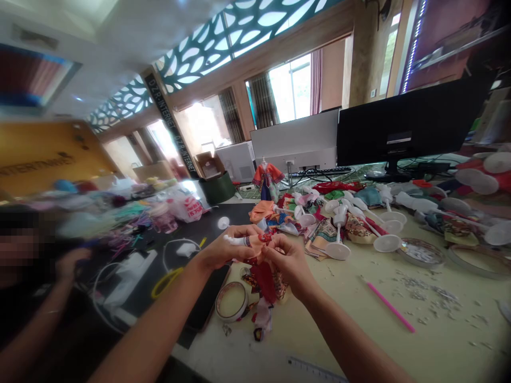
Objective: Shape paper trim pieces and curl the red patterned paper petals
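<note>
My left hand is closed around a small white doll mannequin held sideways above the table. My right hand pinches the red patterned cloth costume that wraps the mannequin and hangs down below both hands. The two hands touch each other over the costume. A roll of tape lies on the table just under my left wrist.
A heap of small costumes and white mannequin stands lies behind my hands, a dressed doll further back. A pink stick and scraps lie at right. Two monitors stand at the back. Another person's arm is at left.
</note>
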The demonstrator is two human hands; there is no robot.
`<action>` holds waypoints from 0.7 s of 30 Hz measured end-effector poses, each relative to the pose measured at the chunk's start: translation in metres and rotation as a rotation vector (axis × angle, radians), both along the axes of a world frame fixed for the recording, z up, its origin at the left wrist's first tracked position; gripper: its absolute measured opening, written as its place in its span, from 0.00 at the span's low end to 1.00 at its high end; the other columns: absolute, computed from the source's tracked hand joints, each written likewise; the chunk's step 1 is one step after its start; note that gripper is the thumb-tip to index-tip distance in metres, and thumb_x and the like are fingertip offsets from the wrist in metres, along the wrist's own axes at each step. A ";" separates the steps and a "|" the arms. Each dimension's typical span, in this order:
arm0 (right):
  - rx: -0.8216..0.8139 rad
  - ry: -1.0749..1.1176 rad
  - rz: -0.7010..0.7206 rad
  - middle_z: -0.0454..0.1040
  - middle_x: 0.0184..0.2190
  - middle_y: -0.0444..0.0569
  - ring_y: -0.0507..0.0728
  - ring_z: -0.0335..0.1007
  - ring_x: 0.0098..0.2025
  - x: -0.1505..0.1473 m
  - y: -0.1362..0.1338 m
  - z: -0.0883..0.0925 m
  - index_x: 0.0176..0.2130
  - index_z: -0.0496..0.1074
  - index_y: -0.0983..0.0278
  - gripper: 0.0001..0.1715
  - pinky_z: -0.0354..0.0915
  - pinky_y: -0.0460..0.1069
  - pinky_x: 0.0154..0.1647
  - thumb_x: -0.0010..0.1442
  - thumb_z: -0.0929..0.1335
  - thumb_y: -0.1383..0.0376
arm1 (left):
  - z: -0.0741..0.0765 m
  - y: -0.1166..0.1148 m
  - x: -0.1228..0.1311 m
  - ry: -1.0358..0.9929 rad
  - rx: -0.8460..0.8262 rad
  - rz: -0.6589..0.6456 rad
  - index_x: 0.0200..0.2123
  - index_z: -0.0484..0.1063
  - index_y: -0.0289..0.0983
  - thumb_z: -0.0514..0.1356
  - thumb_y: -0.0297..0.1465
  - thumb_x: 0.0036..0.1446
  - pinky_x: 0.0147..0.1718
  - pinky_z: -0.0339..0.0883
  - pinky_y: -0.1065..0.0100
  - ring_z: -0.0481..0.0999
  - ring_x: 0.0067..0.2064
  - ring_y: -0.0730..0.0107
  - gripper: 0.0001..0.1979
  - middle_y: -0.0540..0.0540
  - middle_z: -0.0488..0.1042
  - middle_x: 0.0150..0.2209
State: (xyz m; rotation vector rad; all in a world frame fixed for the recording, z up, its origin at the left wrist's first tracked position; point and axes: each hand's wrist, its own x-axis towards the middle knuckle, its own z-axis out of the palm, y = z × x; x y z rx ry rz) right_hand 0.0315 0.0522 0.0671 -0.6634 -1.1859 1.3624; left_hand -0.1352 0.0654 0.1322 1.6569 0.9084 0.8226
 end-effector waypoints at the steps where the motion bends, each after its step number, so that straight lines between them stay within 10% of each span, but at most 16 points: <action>1: -0.020 0.009 0.017 0.66 0.17 0.41 0.48 0.56 0.18 0.000 0.000 0.001 0.22 0.62 0.63 0.14 0.52 0.44 0.18 0.48 0.70 0.61 | 0.000 0.000 0.000 -0.013 -0.002 -0.010 0.28 0.73 0.33 0.69 0.34 0.36 0.30 0.63 0.72 0.70 0.36 0.68 0.15 0.44 0.69 0.42; 21: -0.187 0.135 0.062 0.69 0.24 0.42 0.52 0.66 0.26 0.009 0.001 0.006 0.30 0.65 0.62 0.09 0.61 0.46 0.26 0.47 0.68 0.62 | 0.002 -0.003 0.009 0.182 0.231 0.005 0.36 0.72 0.31 0.63 0.41 0.48 0.29 0.64 0.69 0.72 0.32 0.66 0.18 0.43 0.72 0.31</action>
